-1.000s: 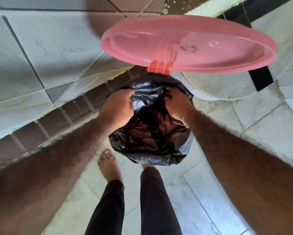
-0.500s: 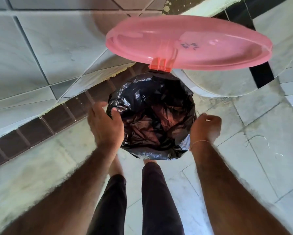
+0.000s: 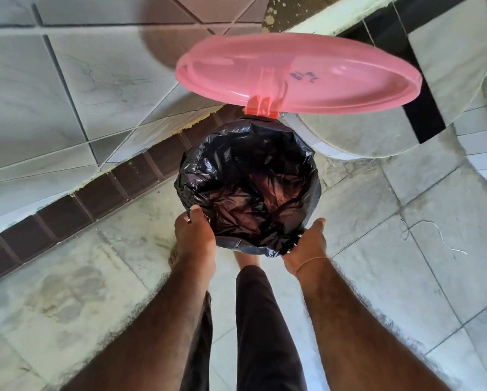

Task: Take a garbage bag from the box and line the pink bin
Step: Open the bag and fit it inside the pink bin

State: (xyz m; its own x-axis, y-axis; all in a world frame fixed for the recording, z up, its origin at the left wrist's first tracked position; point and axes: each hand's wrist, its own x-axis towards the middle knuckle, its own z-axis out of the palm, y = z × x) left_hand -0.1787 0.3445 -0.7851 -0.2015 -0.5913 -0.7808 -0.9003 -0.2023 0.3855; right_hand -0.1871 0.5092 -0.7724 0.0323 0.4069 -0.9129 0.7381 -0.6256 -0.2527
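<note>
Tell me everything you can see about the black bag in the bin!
The black garbage bag is thin, shiny, crinkly plastic. It sits open inside the bin, its top edge folded out over the round rim all the way around, so the bin's sides are hidden. Deep inside it looks reddish-brown. The pink lid stands open behind it on its hinge. The left hand and right hand hold the bag's near edge, thumbs on top, the other fingers hidden beneath.

Bag mouth open above; raised lid behind
</note>
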